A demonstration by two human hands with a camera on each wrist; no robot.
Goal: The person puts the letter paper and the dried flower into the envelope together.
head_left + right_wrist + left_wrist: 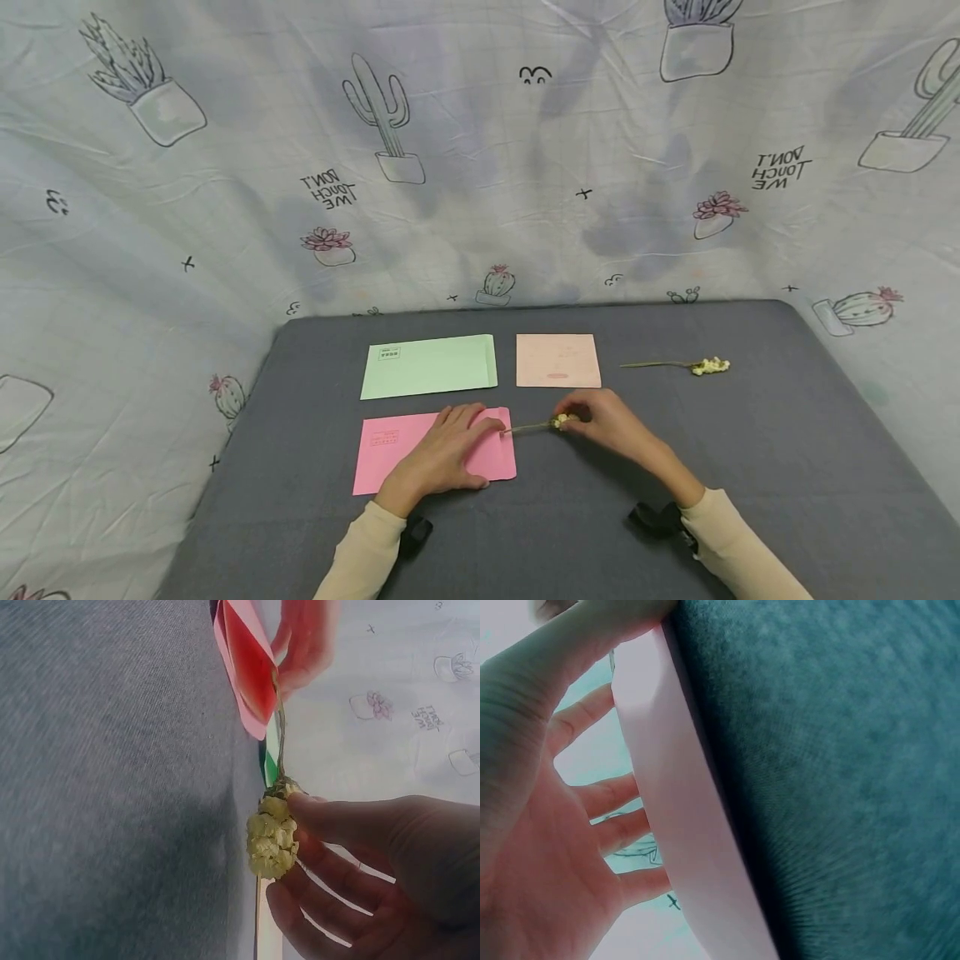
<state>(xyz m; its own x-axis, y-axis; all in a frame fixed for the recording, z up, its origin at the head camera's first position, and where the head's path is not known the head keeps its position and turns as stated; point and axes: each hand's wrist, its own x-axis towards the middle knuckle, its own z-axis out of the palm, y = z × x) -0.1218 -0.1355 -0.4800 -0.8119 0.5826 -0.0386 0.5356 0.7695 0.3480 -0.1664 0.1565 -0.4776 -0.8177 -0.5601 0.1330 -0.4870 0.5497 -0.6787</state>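
Observation:
A pink envelope (pixel 375 467) lies on the grey table, its mouth on the right gaping in the right wrist view. My left hand (pixel 442 454) rests on it with fingers spread, the thumb by its near edge. My right hand (pixel 603 421) pinches a dried flower sprig (pixel 271 838) by its pale yellow head, between thumb and fingers. The sprig's thin stem (pixel 531 427) points left, its tip at the mouth of the pink envelope, near my left index finger. Whether the tip is inside cannot be told.
Behind the pink envelope lies a green envelope (pixel 431 367). A peach envelope (pixel 558 360) is to its right. Farther right lies a second dried flower sprig (pixel 708 367). A cactus-print cloth (pixel 480 208) hangs along the table's back edge (pixel 637 305).

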